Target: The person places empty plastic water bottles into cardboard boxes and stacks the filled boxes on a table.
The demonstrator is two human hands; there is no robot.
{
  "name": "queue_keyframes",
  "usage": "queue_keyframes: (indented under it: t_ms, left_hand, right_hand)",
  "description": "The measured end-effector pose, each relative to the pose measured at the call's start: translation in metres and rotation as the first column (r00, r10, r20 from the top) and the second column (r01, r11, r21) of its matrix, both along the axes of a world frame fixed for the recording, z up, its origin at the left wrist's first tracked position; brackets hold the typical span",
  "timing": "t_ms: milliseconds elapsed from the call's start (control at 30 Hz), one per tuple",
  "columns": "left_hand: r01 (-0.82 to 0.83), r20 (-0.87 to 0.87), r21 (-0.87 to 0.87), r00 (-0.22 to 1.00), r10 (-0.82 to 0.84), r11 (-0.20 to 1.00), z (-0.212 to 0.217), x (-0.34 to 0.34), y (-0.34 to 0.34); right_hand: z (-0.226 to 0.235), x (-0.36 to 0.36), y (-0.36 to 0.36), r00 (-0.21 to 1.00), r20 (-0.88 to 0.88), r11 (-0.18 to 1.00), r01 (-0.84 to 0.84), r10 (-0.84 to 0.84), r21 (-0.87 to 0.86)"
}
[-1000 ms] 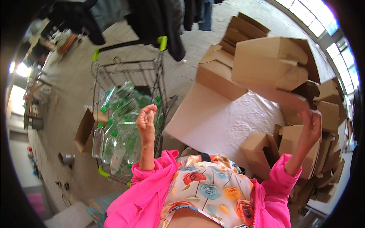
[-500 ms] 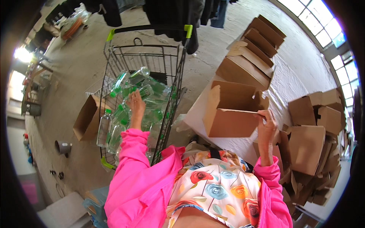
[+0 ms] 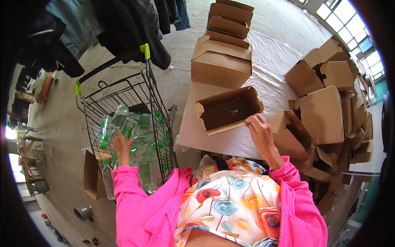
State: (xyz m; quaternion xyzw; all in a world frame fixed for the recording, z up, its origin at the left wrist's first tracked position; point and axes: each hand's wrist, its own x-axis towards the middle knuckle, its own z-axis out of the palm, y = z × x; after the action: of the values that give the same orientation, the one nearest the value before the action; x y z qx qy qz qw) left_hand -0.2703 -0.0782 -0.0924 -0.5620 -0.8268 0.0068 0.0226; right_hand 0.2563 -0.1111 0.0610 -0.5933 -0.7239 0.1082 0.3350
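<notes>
A black wire shopping cart (image 3: 114,91) with lime-green handle corners stands on my left, loaded with clear plastic bottles (image 3: 144,144) with green caps. My left hand (image 3: 122,144) is among the upper bottles with its fingers spread; it grips none that I can make out. On a white-covered table, an open cardboard box (image 3: 230,108) shows its dark inside, tilted toward me. My right hand (image 3: 259,126) pinches the box's near right edge between thumb and fingers.
Behind the box, several more brown boxes (image 3: 222,68) stand in a row on the white cloth (image 3: 267,57). A large pile of cardboard boxes (image 3: 321,117) rises on the right. Dark clothes (image 3: 127,37) hang beyond the cart. A grey bucket (image 3: 83,213) lies on the floor.
The view has swung to the right. The box has tipped so that its inside faces me more, with my right hand still on its edge. My left hand remains at the bottles.
</notes>
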Motion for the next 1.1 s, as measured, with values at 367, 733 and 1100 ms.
queue_keyframes:
  t_ms: [367,733,1100]
  left_hand:
    - [-0.098,0.873,0.465,-0.114,-0.474,0.88,0.178,0.159,-0.013]
    - [0.59,0.711,0.576,-0.02,-0.703,0.566,0.179,0.378,0.062]
    - [0.894,0.59,-0.174,0.43,-0.684,0.413,0.088,0.383,0.1]
  right_hand:
    - [-0.013,0.02,0.011,0.999,-0.035,1.0,-0.002,0.001,-0.028]
    - [-0.018,0.032,0.004,0.996,-0.089,0.998,-0.035,0.031,-0.043]
    - [-0.018,0.032,0.008,0.981,-0.151,0.988,-0.137,0.125,-0.072]
